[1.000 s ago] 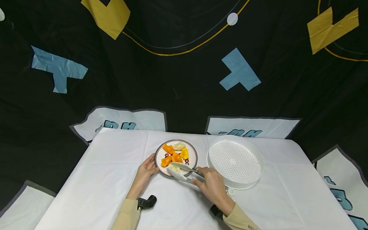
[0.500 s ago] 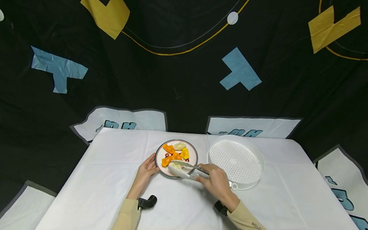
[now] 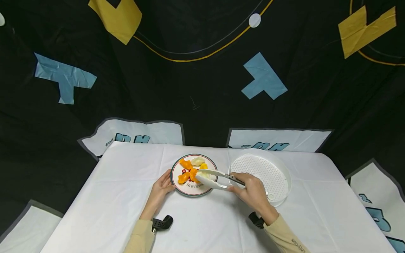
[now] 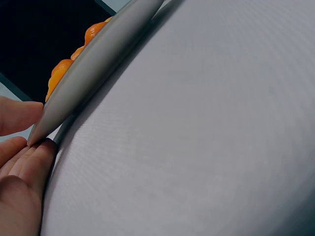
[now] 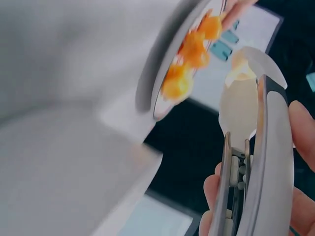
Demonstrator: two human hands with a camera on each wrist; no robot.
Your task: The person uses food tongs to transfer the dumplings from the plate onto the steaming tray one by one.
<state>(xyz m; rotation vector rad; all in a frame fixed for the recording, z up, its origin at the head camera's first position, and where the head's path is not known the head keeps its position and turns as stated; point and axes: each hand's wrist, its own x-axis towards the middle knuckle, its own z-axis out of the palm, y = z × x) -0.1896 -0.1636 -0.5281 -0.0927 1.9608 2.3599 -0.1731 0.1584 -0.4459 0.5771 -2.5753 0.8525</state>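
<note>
My left hand (image 3: pixel 160 189) pinches the left rim of a round plate (image 3: pixel 193 191), thumb on top and fingers beneath, as the left wrist view shows. Several glossy orange pieces (image 3: pixel 185 164), a yellow piece (image 3: pixel 204 166) and a pale piece (image 3: pixel 198 161) lie on it. In my right hand (image 3: pixel 253 192) is a pair of tongs (image 3: pixel 207 181) with pale, broad heads and a dark metal arm. Between the heads sits another pale cream piece (image 5: pixel 241 69), over the plate's right side in the head view.
Right of the plate stands a round white tray (image 3: pixel 286 175) with a perforated base, partly behind my right hand. A white cloth (image 3: pixel 104 207) covers the table. Behind it hangs a black backdrop (image 3: pixel 196 88).
My right hand has moved right and slightly away from me, carrying the tongs with the pale piece off the plate's near part. My left hand stays at the rim.
</note>
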